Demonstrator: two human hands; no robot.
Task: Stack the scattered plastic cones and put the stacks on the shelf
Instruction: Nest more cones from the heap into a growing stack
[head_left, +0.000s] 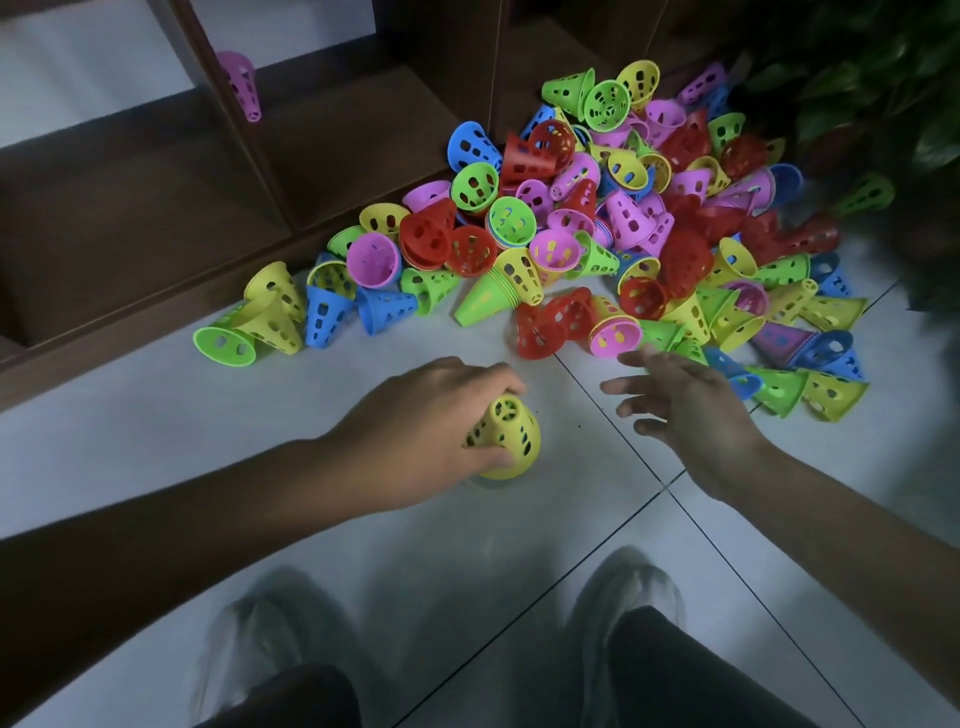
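At six o'clock, nearest the camera, the person's two shoes (621, 603) stood blurred on the pale tiled floor (156, 452), dark trouser legs below them. Just beyond, near the centre, the left hand (415, 415) gripped a yellow cone (506, 439), fingers (498, 384) curled over its narrow top and thumb against its lower side; the cone stood wide end down on the floor (whether it was one cone or a few nested together could not be told). At about three o'clock from it, the right hand (685, 410) hovered above the tiles with its fingers spread and straight, holding nothing, its fingertips close to a pink cone (613, 338) at the near edge of the pile.

Farther out, from twelve to two o'clock, the pile of cones (623, 218) lay heaped in red, yellow, green, blue and pink, most tipped on their sides, some already nested in short stacks. A green cone (223, 345) and yellow ones lay apart at its ten o'clock edge.

Beyond these, at eleven o'clock, stood the dark wooden shelf (156, 208), with a stack of pink cones (241, 85) in one compartment. Dark leaves of a plant (872, 78) filled the one o'clock corner.
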